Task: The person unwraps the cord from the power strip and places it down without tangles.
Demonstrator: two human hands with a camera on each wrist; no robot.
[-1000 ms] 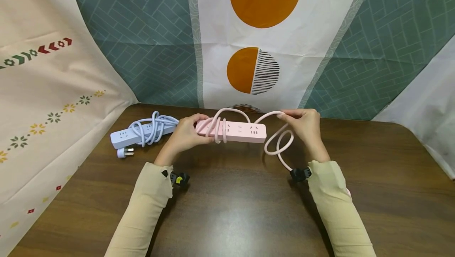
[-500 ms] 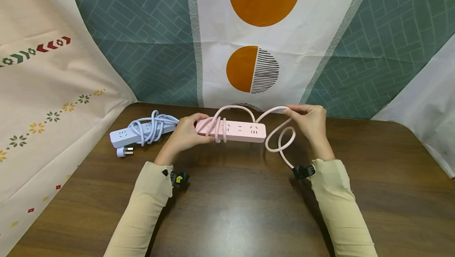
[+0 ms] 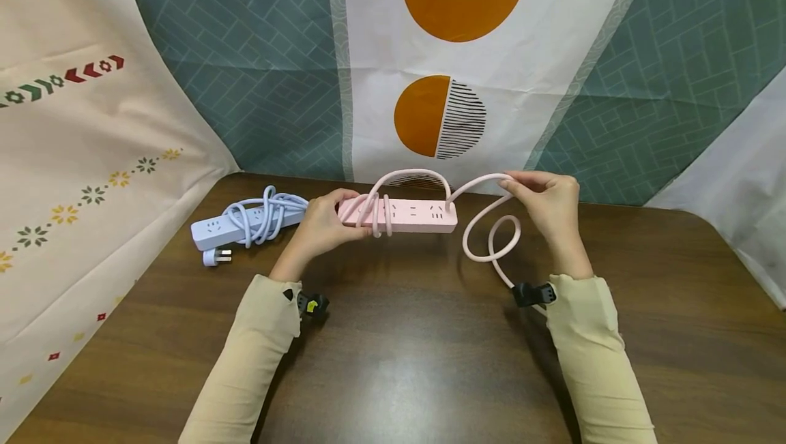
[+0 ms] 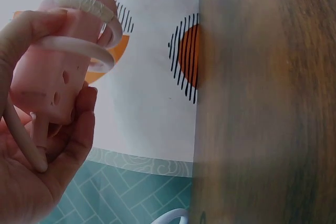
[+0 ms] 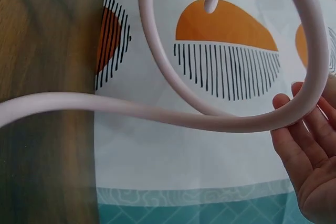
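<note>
A pink power strip [image 3: 417, 220] is held up above the table, sockets facing the head camera. My left hand [image 3: 323, 224] grips its left end, fingers and thumb around the body. Near that hand, turns of pink cord [image 4: 79, 47] wrap the strip in the left wrist view. The cord arches above the strip and passes its right end. Farther right, my right hand [image 3: 548, 211] pinches the cord [image 3: 485, 179] between thumb and fingers. A loose loop hangs below it and runs down behind the right wrist camera [image 3: 533, 294]. The cord's plug is hidden.
A blue power strip [image 3: 215, 230] wrapped in its own cord lies on the wooden table [image 3: 393, 335] at the back left, its plug [image 3: 211, 257] in front. Patterned cloth [image 3: 276, 89] hangs along the table's back edge, and a cream cloth [image 3: 80, 123] covers the left side.
My right hand has moved right, drawing the cord along. The arch above the strip has grown taller and reaches farther right. The left hand keeps its grip on the strip. The head view has shifted slightly.
</note>
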